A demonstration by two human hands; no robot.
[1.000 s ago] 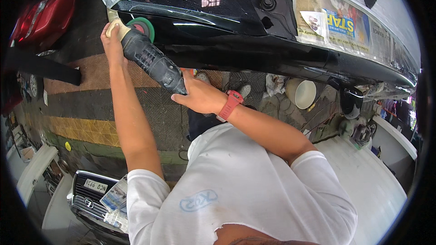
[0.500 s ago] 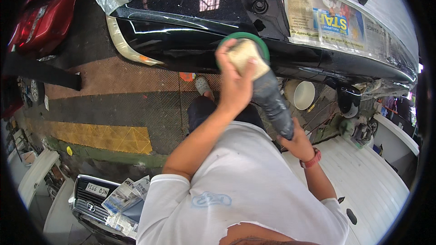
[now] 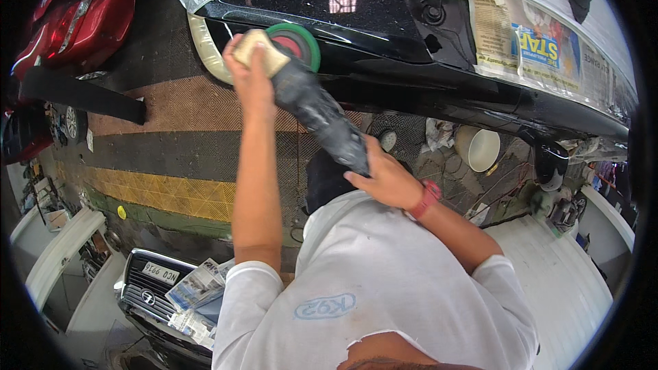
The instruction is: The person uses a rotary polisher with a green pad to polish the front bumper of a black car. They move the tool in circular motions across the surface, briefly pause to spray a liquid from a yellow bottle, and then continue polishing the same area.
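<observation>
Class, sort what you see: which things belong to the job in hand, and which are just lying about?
Belongs to the job:
dark power tool, in the left grip and right grip
green-edged pad
black bodywork
newspaper masking along it

Seemingly just lying or parked about:
off-white bucket
crumpled pale wrapping
yellow disc
red car

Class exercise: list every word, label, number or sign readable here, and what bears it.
Wording located, not copied.
Newspaper masking: yellow letters on blue; small print unreadable.
White shirt: blue characters inside an oval.
Licence plate: dark characters on white.
Newspapers, lower left: too small to read.
Power tool: none legible.
</observation>
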